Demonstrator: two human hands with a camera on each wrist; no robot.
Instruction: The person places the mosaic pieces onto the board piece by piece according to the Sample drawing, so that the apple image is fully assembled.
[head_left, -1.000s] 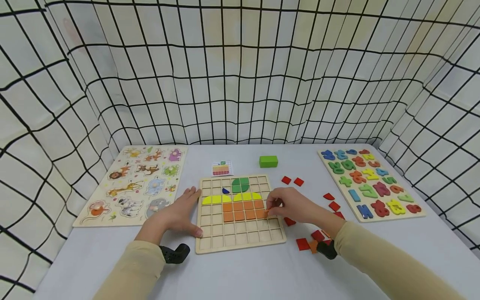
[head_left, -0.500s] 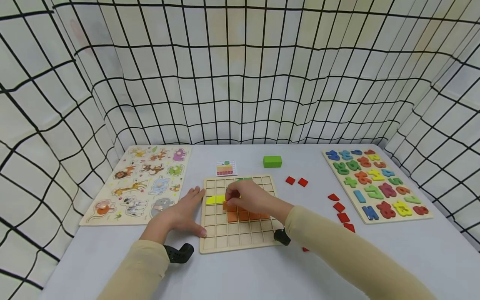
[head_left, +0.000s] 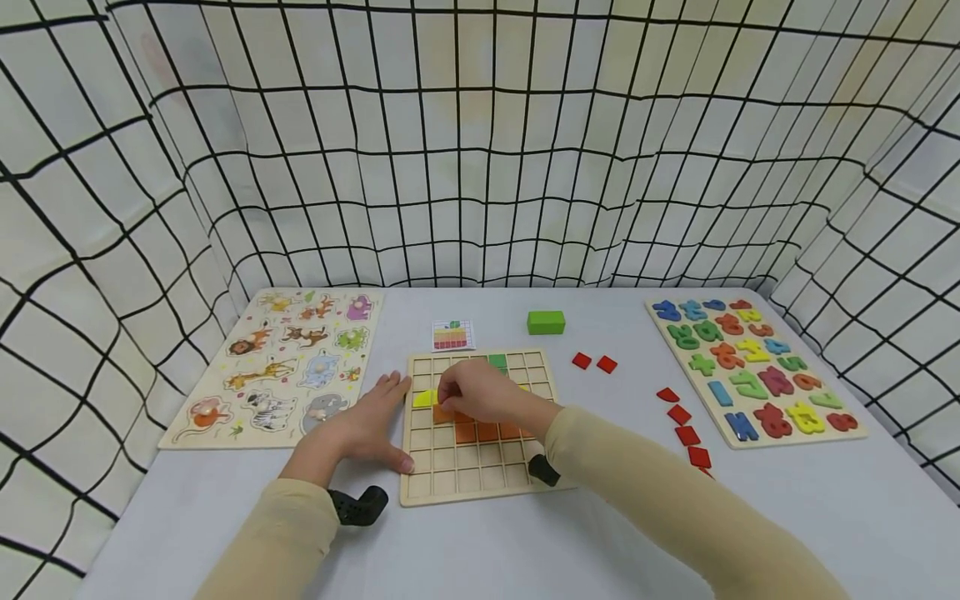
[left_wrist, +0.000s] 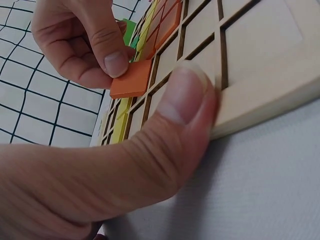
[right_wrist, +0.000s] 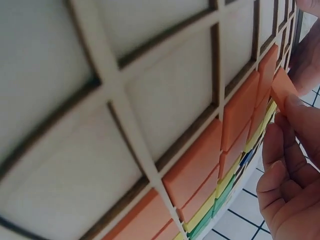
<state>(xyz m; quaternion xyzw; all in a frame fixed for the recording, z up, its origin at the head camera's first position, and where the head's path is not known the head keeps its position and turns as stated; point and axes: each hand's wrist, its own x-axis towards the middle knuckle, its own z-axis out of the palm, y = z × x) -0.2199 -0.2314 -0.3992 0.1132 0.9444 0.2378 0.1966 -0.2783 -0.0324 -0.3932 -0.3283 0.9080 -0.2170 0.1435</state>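
A square wooden grid board [head_left: 480, 483] lies in the middle of the table. My left hand [head_left: 366, 427] rests at its left edge with fingers extended; in the left wrist view the thumb [left_wrist: 185, 97] presses on the rim. My right hand [head_left: 487, 392] reaches over the board and pinches an orange square tile [left_wrist: 131, 80] between thumb and fingers. The tile tilts close over the cells left of the orange rows. Orange tiles [head_left: 487, 432], a yellow piece [head_left: 424, 399] and a green piece [head_left: 497, 362] sit in the grid, partly hidden by the right hand.
A picture card [head_left: 453, 335] and a green block [head_left: 546, 322] lie behind the board. Several red tiles [head_left: 686, 435] are scattered on the right. An animal puzzle [head_left: 292, 400] stands left, a number puzzle [head_left: 738, 400] right. Black netting [head_left: 480, 179] surrounds the table.
My right hand has moved left across the board, from the right end of the orange rows to their left end, with an orange tile. The left hand stays at the board's edge.
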